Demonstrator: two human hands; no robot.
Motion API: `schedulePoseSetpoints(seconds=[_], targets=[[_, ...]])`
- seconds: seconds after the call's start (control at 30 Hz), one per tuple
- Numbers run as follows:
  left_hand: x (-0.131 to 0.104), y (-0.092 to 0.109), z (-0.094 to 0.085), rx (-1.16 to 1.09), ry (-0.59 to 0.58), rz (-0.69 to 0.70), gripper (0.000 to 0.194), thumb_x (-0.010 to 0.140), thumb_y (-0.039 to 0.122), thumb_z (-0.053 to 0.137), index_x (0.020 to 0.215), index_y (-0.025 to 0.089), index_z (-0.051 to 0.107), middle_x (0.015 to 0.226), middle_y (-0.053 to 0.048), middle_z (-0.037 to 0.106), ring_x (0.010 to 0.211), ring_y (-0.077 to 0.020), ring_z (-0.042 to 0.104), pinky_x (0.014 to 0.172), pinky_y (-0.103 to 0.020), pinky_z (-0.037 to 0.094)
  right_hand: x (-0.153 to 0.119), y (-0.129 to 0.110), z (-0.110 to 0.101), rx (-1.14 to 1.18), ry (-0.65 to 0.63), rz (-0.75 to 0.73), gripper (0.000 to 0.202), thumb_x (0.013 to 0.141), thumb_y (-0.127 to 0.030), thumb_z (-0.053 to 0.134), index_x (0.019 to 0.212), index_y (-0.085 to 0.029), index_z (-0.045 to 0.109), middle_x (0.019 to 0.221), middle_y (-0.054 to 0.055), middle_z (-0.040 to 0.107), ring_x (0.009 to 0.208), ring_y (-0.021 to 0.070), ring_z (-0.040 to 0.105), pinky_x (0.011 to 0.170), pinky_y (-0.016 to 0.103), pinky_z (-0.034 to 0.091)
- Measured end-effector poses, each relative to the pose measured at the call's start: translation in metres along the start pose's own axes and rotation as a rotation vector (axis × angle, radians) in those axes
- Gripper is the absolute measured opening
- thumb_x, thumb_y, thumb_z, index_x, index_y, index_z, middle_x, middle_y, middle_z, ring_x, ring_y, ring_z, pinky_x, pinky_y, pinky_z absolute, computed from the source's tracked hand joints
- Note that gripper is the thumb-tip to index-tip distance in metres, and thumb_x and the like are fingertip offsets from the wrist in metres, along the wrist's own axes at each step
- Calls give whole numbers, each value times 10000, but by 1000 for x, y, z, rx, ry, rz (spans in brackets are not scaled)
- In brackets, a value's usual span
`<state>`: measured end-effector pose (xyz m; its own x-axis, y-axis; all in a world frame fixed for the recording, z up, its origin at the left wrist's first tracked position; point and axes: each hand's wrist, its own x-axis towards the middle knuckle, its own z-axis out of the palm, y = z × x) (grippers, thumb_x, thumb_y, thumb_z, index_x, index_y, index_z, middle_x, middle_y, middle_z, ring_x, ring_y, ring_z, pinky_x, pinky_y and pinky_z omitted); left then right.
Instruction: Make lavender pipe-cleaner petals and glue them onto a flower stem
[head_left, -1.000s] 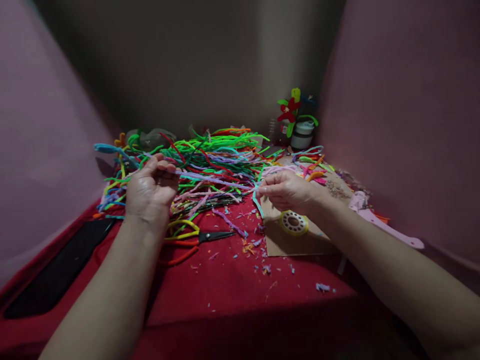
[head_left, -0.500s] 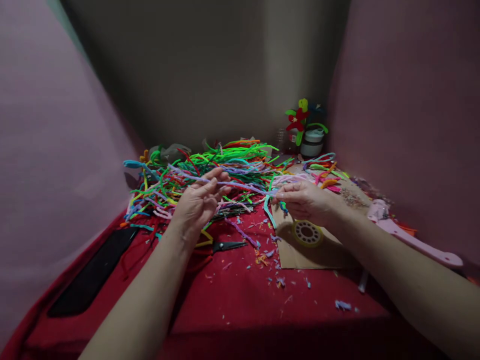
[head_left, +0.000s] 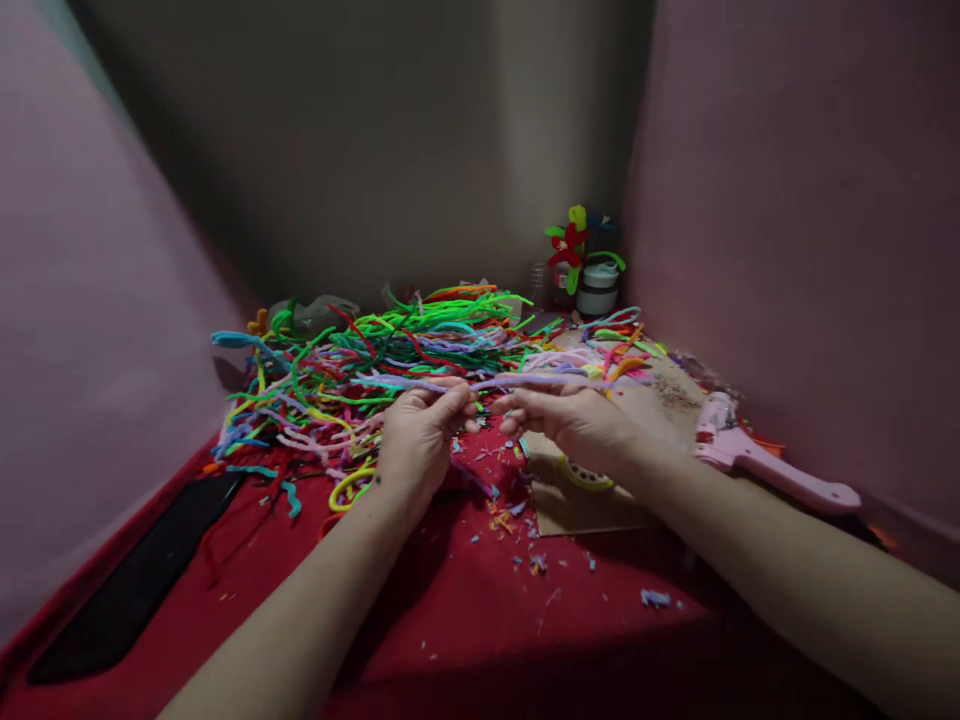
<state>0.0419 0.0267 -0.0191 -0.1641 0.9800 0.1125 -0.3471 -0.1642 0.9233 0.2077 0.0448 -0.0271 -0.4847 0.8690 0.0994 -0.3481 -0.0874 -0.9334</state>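
A long lavender pipe cleaner (head_left: 525, 380) stretches sideways above the table, its ends reaching past both hands. My left hand (head_left: 429, 430) pinches it near its middle between thumb and fingertips. Close beside, my right hand (head_left: 574, 420) has its thumb and fingers drawn together along the pipe cleaner, just under it. A small gap separates the two hands. Behind them lies a large heap of colourful pipe cleaners (head_left: 442, 325). Under my right hand, a yellow ring-shaped spool (head_left: 589, 477) rests on a piece of cardboard (head_left: 570, 510), partly hidden.
A pink glue gun (head_left: 780, 470) lies at the right. At the back stand a lidded jar (head_left: 598, 290) and a red fuzzy flower (head_left: 567, 245). A black flat item (head_left: 135, 580) is on the left of the red cloth (head_left: 450, 610), where coloured scraps are scattered.
My hands have come closer together at the pipe cleaner's middle; before, my right hand held it near one end. The view has shifted, and the scissors are now hidden.
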Motion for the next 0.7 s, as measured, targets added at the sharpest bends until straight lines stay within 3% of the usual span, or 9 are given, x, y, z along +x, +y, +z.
schedulePoseSetpoints(seconds=[0.13,0.27,0.57,0.7], targets=[[-13,-8,11,224,-98,35,157,647,207,724,719,109,626,574,-9,624,494,-108,554,470,-216,439,-1,9,11,-230,111,-153,188,762,-294,601,681,-127,628,597,-6,567,549,88,492,553,230,389],[-17,-7,13,432,-151,72,129,693,239,687,710,124,631,585,15,593,495,-83,504,487,-209,410,-1,8,8,-275,175,-111,229,770,-293,573,607,-133,554,507,-31,493,459,71,420,488,223,330],[-17,-10,9,564,-245,101,154,684,292,692,732,151,650,592,29,569,516,-85,452,516,-223,360,-8,-10,10,-738,44,103,282,811,-165,469,529,-154,453,438,-30,442,409,71,399,430,204,293],[-18,-11,10,578,-263,96,162,681,300,694,726,151,651,622,20,574,535,-95,460,534,-235,367,-7,-11,7,-814,-12,137,253,805,-151,467,553,-159,456,434,-27,451,408,80,427,444,207,322]])
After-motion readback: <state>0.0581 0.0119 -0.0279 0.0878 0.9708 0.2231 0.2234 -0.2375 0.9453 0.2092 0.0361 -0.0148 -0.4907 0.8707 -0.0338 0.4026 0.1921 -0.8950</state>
